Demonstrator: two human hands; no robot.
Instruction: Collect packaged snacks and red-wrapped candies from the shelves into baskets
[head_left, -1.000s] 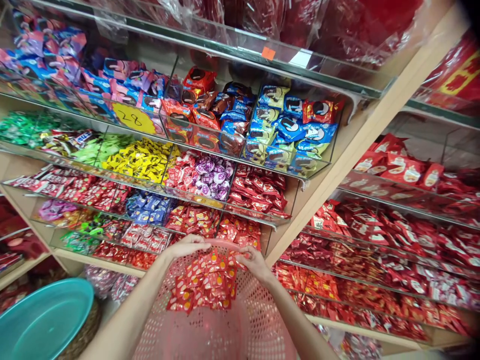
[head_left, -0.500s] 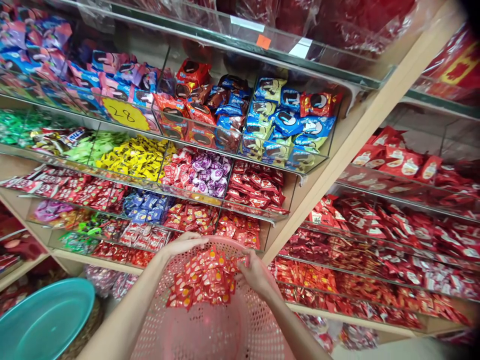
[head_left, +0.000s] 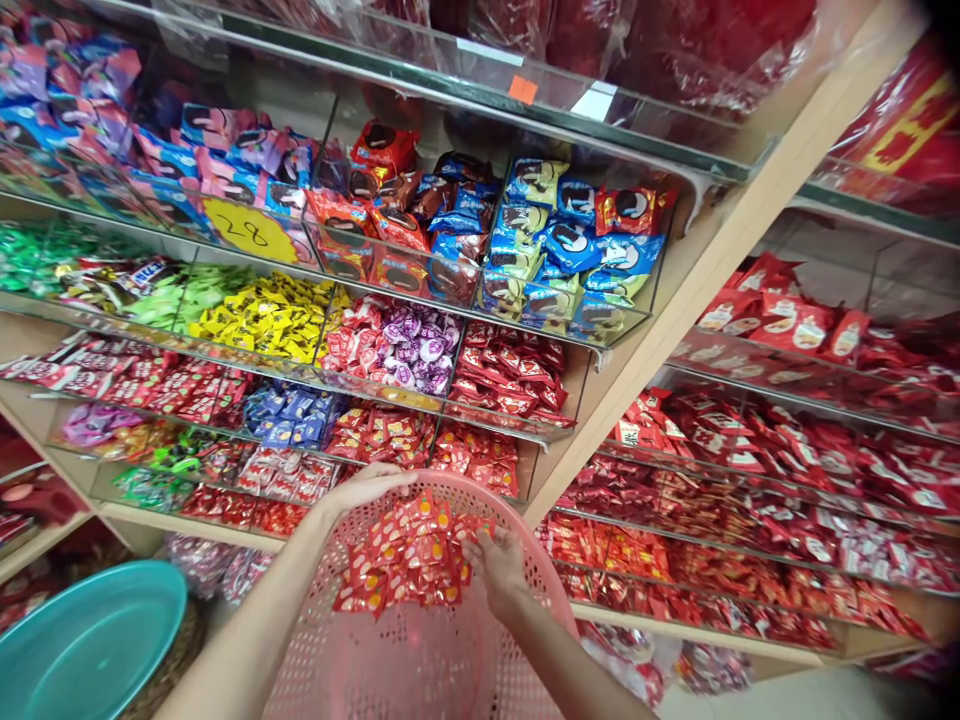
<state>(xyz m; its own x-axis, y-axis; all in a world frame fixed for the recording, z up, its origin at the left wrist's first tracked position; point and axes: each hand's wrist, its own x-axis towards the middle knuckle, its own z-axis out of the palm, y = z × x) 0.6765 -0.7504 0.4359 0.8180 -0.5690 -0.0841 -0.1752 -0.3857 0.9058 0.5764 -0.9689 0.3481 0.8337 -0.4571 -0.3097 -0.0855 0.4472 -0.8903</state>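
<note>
A pink perforated plastic basket [head_left: 551, 570] is tilted toward me in front of the lowest shelves. My left hand [head_left: 367, 488] is closed over its far rim at the left. Inside, a heap of small red candy packets [head_left: 409, 550] with orange and yellow spots lies against the far wall. My right hand [head_left: 501, 570] is inside the basket at the right edge of the heap. Its fingers are loosely curled and apart, with the tips close to the packets; whether they touch one is hard to see.
Shelves with clear dividers hold yellow packets [head_left: 266, 315], purple-and-white candies [head_left: 420, 345] and blue cookie packs [head_left: 574, 245]. A wooden upright [head_left: 637, 380] separates them from red packets [head_left: 720, 435] on the right. A teal basin [head_left: 90, 640] sits at lower left.
My right hand has come away from the basket's right side, moving slightly down and inward, its fingers loosening beside the heap. My left hand stays on the rim.
</note>
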